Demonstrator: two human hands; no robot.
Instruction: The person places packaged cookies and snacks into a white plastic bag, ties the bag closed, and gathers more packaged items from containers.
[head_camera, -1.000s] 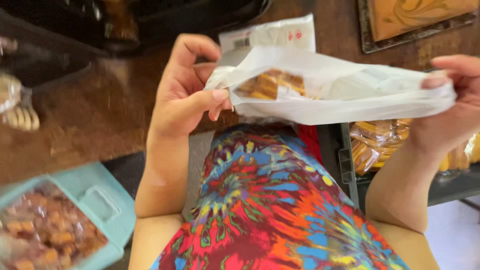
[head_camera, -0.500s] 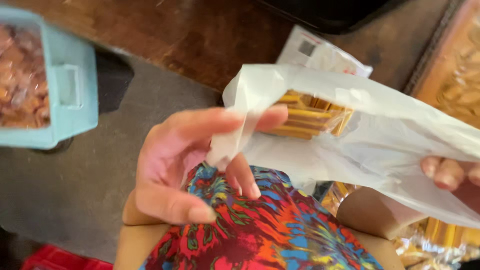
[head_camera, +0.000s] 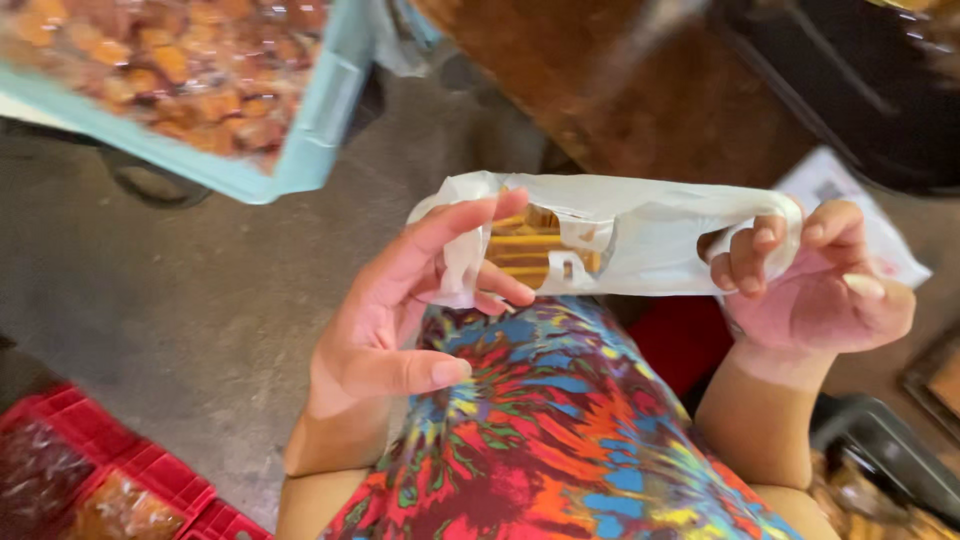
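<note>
Two bare hands hold one thin white plastic bag (head_camera: 640, 240) stretched level above the lap, over a tie-dye garment (head_camera: 540, 420). Left hand (head_camera: 400, 310): fingers spread fairly wide, with fingertips pinching the bag's left end. Right hand (head_camera: 810, 285): fingers curled shut through the bag's handle loop at its right end. Contents: a packet of flat golden-brown baked pieces (head_camera: 530, 250), showing through a gap in the film near the left hand. Handling judgement: the film looks soft, limp and somewhat slippery, with no stiffness of its own; the load appears light but brittle, likely to crack if squeezed. Best taken by the handle loops or the gathered rim, not across the packet. Surroundings: a pale blue tray (head_camera: 300, 160) of wrapped brown goods at upper left, a red crate (head_camera: 120, 470) of packets at lower left, a dark wooden surface (head_camera: 640, 100) above, a white printed paper (head_camera: 850, 200) behind the right hand, and a dark tray (head_camera: 890, 460) at lower right. Nothing stands between the hands; the blue tray's corner is the nearest thing to the bag.
</note>
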